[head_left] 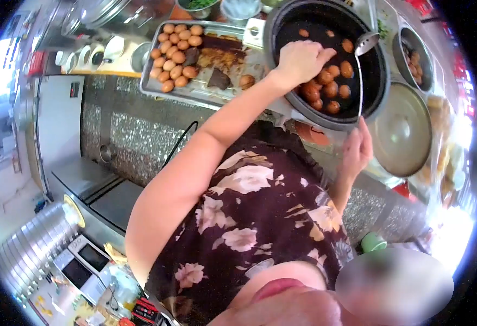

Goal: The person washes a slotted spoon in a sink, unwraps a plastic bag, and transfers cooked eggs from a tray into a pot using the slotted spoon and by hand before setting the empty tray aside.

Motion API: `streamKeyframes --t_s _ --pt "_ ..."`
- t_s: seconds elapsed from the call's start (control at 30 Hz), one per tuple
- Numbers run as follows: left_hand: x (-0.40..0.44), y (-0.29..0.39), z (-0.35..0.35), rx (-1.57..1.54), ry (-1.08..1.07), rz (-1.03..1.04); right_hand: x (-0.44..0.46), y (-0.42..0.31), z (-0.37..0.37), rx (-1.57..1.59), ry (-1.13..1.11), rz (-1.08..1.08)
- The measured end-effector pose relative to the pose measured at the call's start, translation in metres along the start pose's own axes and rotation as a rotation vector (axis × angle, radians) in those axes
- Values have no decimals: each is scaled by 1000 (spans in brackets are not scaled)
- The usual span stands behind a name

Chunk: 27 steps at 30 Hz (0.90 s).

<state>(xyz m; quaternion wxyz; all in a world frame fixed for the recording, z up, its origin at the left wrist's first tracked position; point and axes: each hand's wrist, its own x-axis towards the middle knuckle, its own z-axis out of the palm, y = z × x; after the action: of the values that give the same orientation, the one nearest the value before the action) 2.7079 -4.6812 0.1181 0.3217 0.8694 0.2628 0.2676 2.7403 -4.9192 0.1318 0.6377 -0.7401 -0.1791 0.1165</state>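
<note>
Brown eggs (331, 89) sit clustered in the dark pot (377, 81), which stands along the near edge of the worktop (276, 103). My left hand (303, 62) hangs curled above them, though I cannot tell whether it holds anything, while my right hand (357, 145) pinches the ladle (360, 87) by its handle. I'd hold that handle steady against the rim and move fingers gently, sparing the eggs knocks.

Beyond and left of the left hand (302, 62), greens (199, 3) in a bowl (208, 11). Well left of it, cabinet (59, 125) and, farther back, metal stack (37, 247); nearer, floor (135, 119) and cable (179, 143). Behind the right hand (359, 148), green tub (374, 242).
</note>
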Motion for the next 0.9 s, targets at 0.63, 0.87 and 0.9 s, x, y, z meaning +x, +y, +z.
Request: streamKeyframes --t_s 0.63,0.87,0.9 --pt "-79 -187 -122 16 112 -307 3 -19 33 52 -43 68" --pt "3 -42 -61 -1614 -124 -316 -15 -23 36 -13 -176 -14" --pt "7 -37 -59 -1710 -205 -363 -16 -23 31 -6 -161 -24"
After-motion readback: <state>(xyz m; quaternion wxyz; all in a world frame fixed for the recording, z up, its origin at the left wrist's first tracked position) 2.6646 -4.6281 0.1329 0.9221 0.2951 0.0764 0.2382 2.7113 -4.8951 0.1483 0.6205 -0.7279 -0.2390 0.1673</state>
